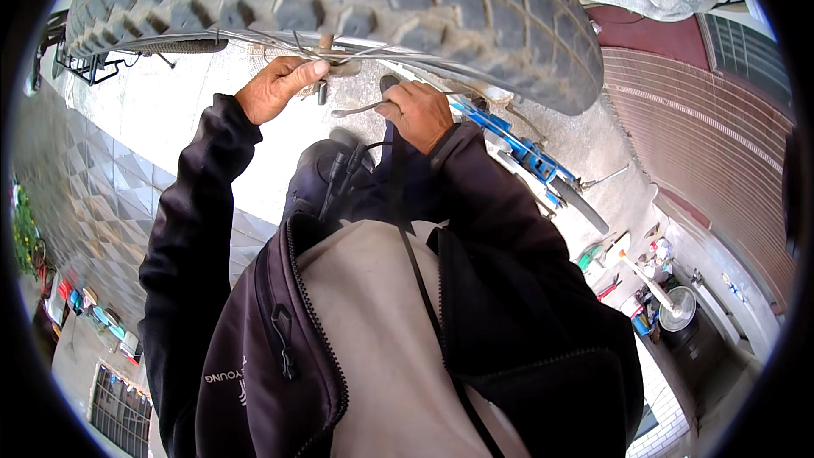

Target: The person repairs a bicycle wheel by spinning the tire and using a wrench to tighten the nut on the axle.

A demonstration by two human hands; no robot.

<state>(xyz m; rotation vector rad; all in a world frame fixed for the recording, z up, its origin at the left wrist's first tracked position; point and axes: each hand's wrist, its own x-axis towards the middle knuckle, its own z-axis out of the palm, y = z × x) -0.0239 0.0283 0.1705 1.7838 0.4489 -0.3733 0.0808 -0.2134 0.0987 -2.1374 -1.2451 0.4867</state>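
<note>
A large wheel with a worn, knobby grey tyre point(339, 0) fills the top of the view, its spokes and hub area showing underneath. My left hand point(275, 89) is closed just below it, the thumb pressed toward a metal piece point(344, 69) at the hub. What its curled fingers grip is hidden. A short dark metal stub point(322, 94) hangs beside the thumb tip. To the right, my right hand point(420, 114) is closed around a thin metal rod-like tool point(360, 108) with a rounded, flattened end pointing left.
Beyond my right forearm, a blue-framed bicycle part point(530, 157) lies on the concrete. A black rack point(93, 66) stands at the far left. Ribbed brown shutter panels point(695, 119) line the right side. A dark bucket point(681, 315) and cluttered items are at lower right.
</note>
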